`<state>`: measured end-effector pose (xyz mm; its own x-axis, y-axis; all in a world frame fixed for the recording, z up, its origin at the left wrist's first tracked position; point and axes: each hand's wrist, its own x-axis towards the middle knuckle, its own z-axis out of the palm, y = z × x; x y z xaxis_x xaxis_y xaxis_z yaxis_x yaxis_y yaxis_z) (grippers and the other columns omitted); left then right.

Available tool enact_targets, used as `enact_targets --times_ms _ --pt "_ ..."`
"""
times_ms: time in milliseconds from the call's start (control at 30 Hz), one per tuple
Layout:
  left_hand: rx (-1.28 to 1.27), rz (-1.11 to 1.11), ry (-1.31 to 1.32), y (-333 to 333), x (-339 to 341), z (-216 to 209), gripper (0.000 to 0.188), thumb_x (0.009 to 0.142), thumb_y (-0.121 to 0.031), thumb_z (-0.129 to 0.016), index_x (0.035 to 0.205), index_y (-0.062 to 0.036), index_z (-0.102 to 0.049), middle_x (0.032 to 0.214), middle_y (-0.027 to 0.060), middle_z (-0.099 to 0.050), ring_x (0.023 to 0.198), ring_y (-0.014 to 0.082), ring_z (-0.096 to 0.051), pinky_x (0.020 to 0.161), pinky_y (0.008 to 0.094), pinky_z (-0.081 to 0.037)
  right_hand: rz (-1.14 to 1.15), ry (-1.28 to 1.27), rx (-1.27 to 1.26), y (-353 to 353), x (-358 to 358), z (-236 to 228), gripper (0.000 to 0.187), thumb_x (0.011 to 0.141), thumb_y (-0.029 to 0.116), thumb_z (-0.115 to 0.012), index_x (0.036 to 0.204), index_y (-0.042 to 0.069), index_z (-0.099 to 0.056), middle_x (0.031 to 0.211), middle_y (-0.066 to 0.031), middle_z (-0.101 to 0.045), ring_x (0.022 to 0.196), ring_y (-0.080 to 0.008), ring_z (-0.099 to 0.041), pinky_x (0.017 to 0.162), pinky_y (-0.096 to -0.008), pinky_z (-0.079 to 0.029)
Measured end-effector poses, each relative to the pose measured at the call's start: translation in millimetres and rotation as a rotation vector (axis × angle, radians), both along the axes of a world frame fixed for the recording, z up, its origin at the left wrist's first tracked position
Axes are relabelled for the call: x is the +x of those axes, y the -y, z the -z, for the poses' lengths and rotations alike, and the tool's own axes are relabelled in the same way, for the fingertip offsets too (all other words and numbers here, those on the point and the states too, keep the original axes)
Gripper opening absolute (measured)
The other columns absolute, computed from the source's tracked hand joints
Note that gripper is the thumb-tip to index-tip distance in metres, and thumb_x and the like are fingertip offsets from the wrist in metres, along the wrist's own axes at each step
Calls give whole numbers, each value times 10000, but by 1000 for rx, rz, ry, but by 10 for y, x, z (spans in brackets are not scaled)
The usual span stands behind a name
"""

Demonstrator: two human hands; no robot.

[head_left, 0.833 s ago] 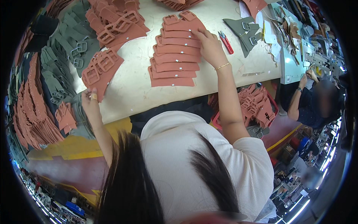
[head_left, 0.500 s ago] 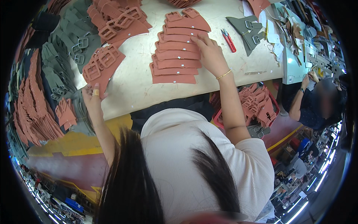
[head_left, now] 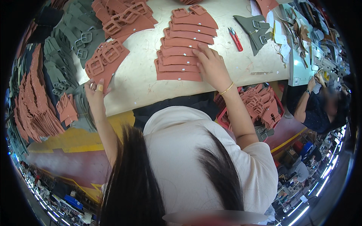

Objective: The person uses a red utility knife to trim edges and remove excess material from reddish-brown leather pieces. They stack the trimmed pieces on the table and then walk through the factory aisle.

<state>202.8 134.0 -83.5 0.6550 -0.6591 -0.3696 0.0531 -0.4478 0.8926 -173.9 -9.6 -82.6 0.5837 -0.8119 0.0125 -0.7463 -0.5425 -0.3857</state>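
Brick-red leather strap pieces point(head_left: 179, 76) with square covered buckles lie overlapped in a stepped row on the table, each with a small white tag near its lower edge. My right hand point(head_left: 215, 69) rests at the row's right edge, fingers apart, fingertips on the pieces nearer me. To the left lies a small pile of red buckled pieces point(head_left: 113, 64). My left hand point(head_left: 96, 93), with a tan bandage on one finger, pinches that pile's lower corner. Part of that grip is hidden behind the fingers.
Red-handled thread snips point(head_left: 236, 40) and dark green buckled pieces point(head_left: 253, 33) lie to the right. More red pieces point(head_left: 130, 28) and green straps point(head_left: 62, 49) are heaped left. A red crate point(head_left: 281, 103) of pieces stands below the table edge. Another person point(head_left: 315, 109) works at far right.
My right hand has moved down the row toward me, from the upper pieces to lower ones. My left hand stays at the small pile's corner. The whole view has shifted slightly.
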Motion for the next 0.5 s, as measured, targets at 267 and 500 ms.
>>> enact_targets --times_ms 267,500 --pt "-14 -11 -34 0 -14 -26 386 902 -89 -630 1182 5 -381 1151 166 -535 972 161 -595 676 309 -611 -35 20 4 -162 17 -22 426 785 104 -668 1202 87 -584 1358 -113 -479 1198 -331 -491 954 -457 -436" --pt "-29 -25 -54 4 -12 -16 410 897 -90 -646 1195 2 -381 1148 171 -552 944 173 -625 638 298 -609 -78 27 -11 -366 39 -72 304 751 125 -704 1037 108 -603 1425 -83 -426 1288 -335 -412 1002 -484 -389"
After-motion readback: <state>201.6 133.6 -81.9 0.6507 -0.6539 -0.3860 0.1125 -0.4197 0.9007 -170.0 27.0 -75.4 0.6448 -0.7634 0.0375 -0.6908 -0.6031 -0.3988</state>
